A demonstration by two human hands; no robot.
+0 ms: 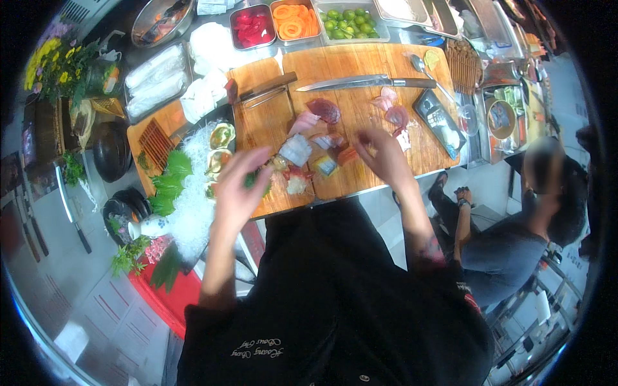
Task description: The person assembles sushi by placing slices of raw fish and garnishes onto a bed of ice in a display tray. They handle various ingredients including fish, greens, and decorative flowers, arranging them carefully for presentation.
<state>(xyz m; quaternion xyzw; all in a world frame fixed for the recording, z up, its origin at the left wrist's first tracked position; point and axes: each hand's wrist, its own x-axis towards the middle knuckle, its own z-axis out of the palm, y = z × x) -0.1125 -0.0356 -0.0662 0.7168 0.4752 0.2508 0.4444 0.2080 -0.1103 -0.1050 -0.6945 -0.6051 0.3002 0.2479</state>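
Observation:
My left hand (243, 180) hovers at the board's left edge, thumb and fingers apart, with nothing seen in it. Beside it, oysters in the half shell (222, 136) sit on a bed of white shreds (196, 193). My right hand (384, 154) is over the wooden cutting board (290, 58), fingers loosely bent and apart, close to an orange piece of fish (347, 155). Between my hands lie a pale white piece (296, 150), a yellow-edged piece (327, 166) and pink slices (304, 122). Dark red fish (324, 110) lies just beyond them.
A long knife (360, 82) lies across the board's far side. A dark tray (438, 122) and a spoon (428, 72) are at right. Limes (347, 24) and orange slices (295, 22) fill containers behind. Green leaves (172, 180) lie left; a seated person (515, 251) is at right.

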